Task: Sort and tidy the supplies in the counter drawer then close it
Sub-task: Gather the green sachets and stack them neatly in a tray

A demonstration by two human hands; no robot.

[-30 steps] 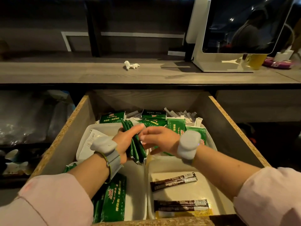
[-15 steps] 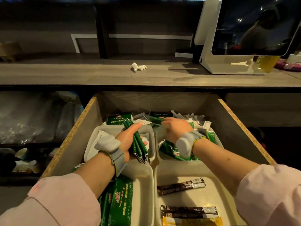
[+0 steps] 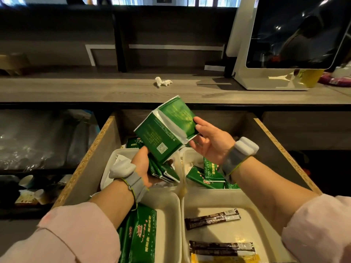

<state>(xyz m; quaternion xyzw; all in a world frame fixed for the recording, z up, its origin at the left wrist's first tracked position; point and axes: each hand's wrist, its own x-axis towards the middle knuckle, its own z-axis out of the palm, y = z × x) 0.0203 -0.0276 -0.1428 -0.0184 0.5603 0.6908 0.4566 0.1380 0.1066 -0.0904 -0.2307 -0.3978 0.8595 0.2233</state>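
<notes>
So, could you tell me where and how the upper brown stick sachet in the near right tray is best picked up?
Pinch the upper brown sachet across its narrow width near the middle, coming straight down from above. It lies flat and alone on the bare floor of the white tray, both long edges are exposed, and nothing overlaps it. The tray's walls would probably hinder a sideways approach.

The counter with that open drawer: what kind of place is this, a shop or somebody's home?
Probably a shop or café service counter, not a home. A white touchscreen terminal like a till stands on the wooden counter, and the drawer below holds trays of bulk green sachets and dark stick packets.
</notes>
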